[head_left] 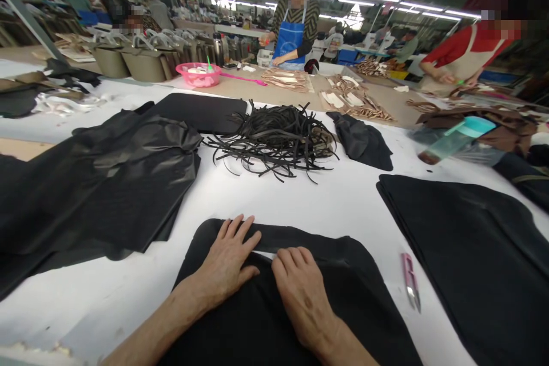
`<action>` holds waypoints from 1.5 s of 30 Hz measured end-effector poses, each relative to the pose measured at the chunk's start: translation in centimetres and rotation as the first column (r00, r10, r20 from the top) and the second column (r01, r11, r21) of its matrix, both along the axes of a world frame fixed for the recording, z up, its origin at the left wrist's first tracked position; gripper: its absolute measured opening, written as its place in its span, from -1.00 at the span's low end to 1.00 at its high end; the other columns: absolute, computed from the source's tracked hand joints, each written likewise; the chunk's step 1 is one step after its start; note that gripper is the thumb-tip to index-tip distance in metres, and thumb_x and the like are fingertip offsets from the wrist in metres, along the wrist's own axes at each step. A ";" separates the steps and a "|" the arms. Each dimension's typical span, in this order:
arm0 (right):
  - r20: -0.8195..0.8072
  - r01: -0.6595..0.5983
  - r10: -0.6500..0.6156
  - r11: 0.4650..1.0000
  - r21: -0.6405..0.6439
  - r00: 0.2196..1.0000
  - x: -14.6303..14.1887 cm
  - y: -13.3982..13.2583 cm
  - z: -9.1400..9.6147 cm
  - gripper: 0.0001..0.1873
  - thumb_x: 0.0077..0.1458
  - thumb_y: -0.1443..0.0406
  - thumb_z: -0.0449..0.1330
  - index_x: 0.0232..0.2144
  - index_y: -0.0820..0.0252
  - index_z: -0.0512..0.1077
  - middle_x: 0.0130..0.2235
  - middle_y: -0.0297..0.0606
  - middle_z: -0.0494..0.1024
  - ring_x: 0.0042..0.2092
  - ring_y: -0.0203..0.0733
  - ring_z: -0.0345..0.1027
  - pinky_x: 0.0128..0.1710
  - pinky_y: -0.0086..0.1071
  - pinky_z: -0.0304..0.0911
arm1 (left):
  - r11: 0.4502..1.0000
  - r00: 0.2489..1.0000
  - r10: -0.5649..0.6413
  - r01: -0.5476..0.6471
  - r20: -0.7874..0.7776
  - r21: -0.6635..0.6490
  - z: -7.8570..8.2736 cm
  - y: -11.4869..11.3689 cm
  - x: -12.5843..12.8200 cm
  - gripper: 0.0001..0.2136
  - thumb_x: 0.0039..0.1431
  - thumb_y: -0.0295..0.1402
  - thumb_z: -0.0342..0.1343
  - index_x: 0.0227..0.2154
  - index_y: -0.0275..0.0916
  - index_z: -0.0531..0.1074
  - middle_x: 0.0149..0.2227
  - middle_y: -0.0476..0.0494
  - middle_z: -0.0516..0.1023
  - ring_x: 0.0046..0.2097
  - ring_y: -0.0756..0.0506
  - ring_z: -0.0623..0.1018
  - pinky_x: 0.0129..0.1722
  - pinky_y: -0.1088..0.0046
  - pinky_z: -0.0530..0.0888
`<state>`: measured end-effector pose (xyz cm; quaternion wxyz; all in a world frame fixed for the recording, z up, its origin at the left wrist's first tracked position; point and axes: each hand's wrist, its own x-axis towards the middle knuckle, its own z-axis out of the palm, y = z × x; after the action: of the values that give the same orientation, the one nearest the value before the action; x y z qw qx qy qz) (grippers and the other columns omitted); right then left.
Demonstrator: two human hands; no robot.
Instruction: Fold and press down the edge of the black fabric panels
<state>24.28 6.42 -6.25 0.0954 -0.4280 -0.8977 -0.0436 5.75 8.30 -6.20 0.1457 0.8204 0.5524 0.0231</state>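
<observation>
A black sheet of leather-like material (355,274) lies on the white table in front of me. My left hand (229,260) rests on it near its far edge, fingers spread flat. Beside it, my right hand (302,291) has its fingers curled and pressed together on a fold of the sheet; its fingertips are partly hidden. A narrow white strip shows between the two hands, along the fold. Pink-handled thread snips (410,281) lie to the right of the sheet.
Black strips (278,137) are heaped ahead. Black sheets (107,183) lie to the left, and a stack of black pieces (476,246) to the right. A teal-lidded bottle (458,138) lies beyond. A co-worker in a blue apron (290,40) stands across the table, near a pink basket (198,75).
</observation>
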 end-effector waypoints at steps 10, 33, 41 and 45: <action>0.003 0.101 -0.101 0.993 -0.061 0.995 0.3 0.6 -0.2 -0.80 0.00 0.54 0.10 -0.36 0.17 0.31 -0.39 -0.29 0.36 -0.35 -0.14 0.19 -0.32 -0.28 0.04 | 0.992 0.970 -0.102 0.084 0.219 0.091 1.3 -1.3 2.2 -0.76 0.15 -0.57 -0.09 -0.18 -0.17 0.35 -0.15 -0.01 0.46 -0.08 -0.05 0.34 -0.01 0.37 0.30; 0.203 0.392 -0.371 0.917 -0.069 0.906 9.0 0.6 0.9 -0.78 0.04 0.53 0.11 -0.45 0.13 0.39 -0.31 -0.26 0.38 -0.26 -0.06 0.17 -0.27 -0.22 0.03 | 0.999 0.999 0.022 -0.020 -0.040 0.039 1.3 -1.3 -0.6 -0.75 0.15 -0.60 -0.15 -0.35 -0.21 0.40 -0.28 -0.08 0.42 -0.20 -0.13 0.32 -0.17 0.29 0.24; -0.072 0.162 -0.176 0.972 -0.168 0.982 3.1 0.4 -0.7 -0.86 0.12 0.45 0.11 -0.33 0.13 0.41 -0.35 -0.30 0.38 -0.30 -0.15 0.17 -0.27 -0.27 0.05 | 0.997 1.000 -0.003 0.001 0.017 0.078 0.1 -1.7 0.9 -0.74 0.15 -0.61 -0.13 -0.25 -0.21 0.39 -0.24 -0.10 0.40 -0.19 -0.12 0.31 -0.14 0.28 0.27; -0.109 0.134 -0.153 0.978 -0.161 0.982 2.0 0.6 -1.3 -0.86 0.10 0.46 0.13 -0.31 0.14 0.40 -0.35 -0.29 0.38 -0.31 -0.15 0.17 -0.29 -0.28 0.06 | 0.988 0.996 -0.066 0.056 0.065 0.144 -0.4 -1.4 2.2 -0.81 0.19 -0.54 -0.11 -0.31 -0.21 0.38 -0.30 -0.07 0.40 -0.25 -0.11 0.31 -0.19 0.29 0.31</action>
<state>26.31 7.06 -7.55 0.1130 -0.4997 -0.8577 0.0447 7.91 6.92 -6.58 0.1066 0.8439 0.5187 0.0864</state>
